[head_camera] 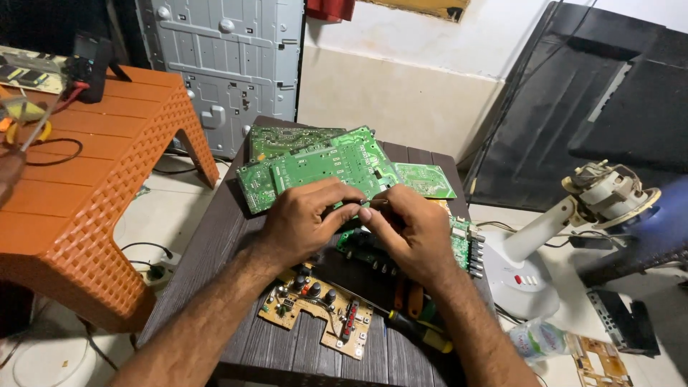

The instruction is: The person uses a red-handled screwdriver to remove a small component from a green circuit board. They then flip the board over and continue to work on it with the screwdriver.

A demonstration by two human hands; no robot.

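Landmark: table [236, 236]
On it, far end: circuit boards [322, 166], overlapping
On it, middle: left hand [304, 218] and right hand [408, 233], fingertips meeting
On it, near edge: small board [319, 312], with screwdriver [412, 328] to its right
Left of it: stool [93, 186]
Right of it: fan base [519, 276], bottle [537, 338]
Behind it: metal panel [229, 64]

A clear plastic bottle [539, 338] lies on its side on the floor at the lower right, just beside the white fan base; a pale label with green and blue print wraps its middle. At the upper left, a dark handheld meter [89, 66] stands on the orange stool, its screen too dim to make out
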